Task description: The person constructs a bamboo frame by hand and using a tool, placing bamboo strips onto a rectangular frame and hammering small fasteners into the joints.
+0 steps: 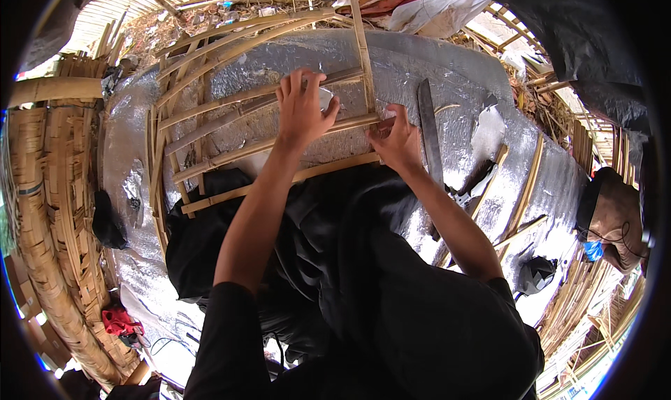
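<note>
A lattice of split bamboo strips (237, 152) lies in front of me, partly over my black-clothed lap. Above its middle crosspieces my left hand (302, 110) is raised with fingers bent and thumb apart, holding nothing I can see. My right hand (397, 141) has its fingers curled in at the right end of a bamboo crosspiece (349, 123), pinching it where it meets a long bamboo strip (363, 57) that runs away from me. The fingertips partly hide this joint. Just right of that hand lies a long, dark, flat blade (428, 127).
A silver foil mat (447, 57) spreads under the lattice. Loose bamboo strips (525, 183) lie at the right, near a brown bag (614, 218). Woven bamboo (63, 211) stands along the left, with a red cloth (121, 322) beside it. Black sheeting (594, 44) hangs at upper right.
</note>
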